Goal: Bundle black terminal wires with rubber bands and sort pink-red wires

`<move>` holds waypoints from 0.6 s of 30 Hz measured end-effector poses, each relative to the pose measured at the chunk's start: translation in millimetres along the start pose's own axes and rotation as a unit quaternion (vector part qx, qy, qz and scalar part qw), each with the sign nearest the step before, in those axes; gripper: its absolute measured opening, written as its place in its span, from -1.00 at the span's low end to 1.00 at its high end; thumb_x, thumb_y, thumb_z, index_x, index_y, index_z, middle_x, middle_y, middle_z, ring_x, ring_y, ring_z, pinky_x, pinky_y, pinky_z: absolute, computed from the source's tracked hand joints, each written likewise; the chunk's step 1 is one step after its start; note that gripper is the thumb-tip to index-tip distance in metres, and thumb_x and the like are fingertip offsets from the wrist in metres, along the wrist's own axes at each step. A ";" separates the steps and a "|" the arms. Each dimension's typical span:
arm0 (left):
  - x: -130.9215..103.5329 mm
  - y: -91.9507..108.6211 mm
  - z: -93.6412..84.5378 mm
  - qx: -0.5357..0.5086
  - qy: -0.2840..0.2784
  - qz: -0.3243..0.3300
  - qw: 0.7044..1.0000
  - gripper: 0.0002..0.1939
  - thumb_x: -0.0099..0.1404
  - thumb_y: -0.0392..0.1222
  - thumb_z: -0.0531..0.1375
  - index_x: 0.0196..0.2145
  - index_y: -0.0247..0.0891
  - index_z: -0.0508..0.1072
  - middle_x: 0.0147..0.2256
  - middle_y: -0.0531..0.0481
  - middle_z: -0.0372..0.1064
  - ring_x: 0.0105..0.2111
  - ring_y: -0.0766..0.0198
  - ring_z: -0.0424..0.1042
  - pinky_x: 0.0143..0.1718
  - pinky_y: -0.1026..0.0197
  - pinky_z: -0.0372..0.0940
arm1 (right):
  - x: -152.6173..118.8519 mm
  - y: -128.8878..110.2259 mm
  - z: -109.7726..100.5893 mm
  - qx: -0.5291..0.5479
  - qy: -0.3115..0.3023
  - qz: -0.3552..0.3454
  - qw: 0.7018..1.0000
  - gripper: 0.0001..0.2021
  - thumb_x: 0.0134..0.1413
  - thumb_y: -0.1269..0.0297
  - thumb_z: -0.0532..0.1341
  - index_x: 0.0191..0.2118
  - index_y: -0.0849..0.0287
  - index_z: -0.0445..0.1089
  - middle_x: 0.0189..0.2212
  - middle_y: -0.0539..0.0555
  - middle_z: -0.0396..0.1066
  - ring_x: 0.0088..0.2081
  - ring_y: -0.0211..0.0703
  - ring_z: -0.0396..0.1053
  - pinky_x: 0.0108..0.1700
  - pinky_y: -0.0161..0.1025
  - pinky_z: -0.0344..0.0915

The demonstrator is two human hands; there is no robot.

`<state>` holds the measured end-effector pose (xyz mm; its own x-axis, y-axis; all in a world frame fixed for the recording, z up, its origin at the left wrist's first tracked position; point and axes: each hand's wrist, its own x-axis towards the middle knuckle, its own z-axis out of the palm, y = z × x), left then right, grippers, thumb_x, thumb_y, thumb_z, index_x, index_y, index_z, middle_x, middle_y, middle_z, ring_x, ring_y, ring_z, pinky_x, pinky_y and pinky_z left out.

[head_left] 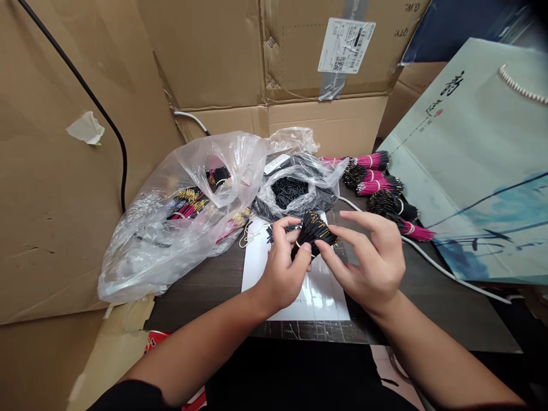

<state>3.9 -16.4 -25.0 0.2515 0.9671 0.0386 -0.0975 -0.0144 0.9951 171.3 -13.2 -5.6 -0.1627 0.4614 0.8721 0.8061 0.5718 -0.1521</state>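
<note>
A bundle of thin black wires (315,229) with gold-coloured tips is gripped in my left hand (285,262), thumb in front and fingers behind. A white band goes round its lower part, and the tips fan out upward. My right hand (368,257) is at the bundle's right side, its thumb and index fingertips at the wires and the other fingers spread. Whether a single wire lies between those fingertips is too small to tell. Beneath both hands lies a white printed sheet (329,302). Short black pieces (278,233) lie on it, partly hidden behind my left hand.
Behind my hands, an open plastic bag (319,197) holds many small black tubes (290,192). A large clear bag (158,262) with wire bundles is on the left. Banded pink and black bundles (379,185) lie right, beside a white cable (454,277) and paper bag (483,171). Cardboard boxes (214,57) stand behind.
</note>
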 end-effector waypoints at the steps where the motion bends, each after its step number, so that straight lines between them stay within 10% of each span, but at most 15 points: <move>1: 0.1 -0.2 -0.1 0.006 0.002 0.002 1.000 -0.69 0.49 -0.13 0.07 0.12 -0.07 0.07 -0.05 -0.04 0.41 -0.48 0.43 0.36 -0.41 0.27 0.36 | -0.3 -0.6 0.1 0.002 0.003 0.001 1.000 -0.65 -0.03 0.39 0.50 -0.10 0.21 0.47 -0.07 0.27 0.50 -0.05 0.11 0.50 0.00 0.06 0.49; 18: 0.5 -6.7 0.2 0.082 0.015 0.046 0.995 -0.64 0.52 -0.13 0.08 0.18 -0.12 0.06 0.05 -0.18 0.45 -0.04 0.09 0.52 -0.16 0.08 0.38 | -1.2 1.1 -2.3 -0.016 -0.011 -0.027 0.999 -0.71 -0.02 0.49 0.46 -0.14 0.19 0.50 -0.04 0.25 0.48 -0.04 0.10 0.47 0.02 0.06 0.44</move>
<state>4.8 -15.8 -31.7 0.2200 0.9668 0.1303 0.0407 -0.1425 0.9890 173.8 -14.6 -5.7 -0.2196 0.4457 0.8678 0.8139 0.5742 -0.0889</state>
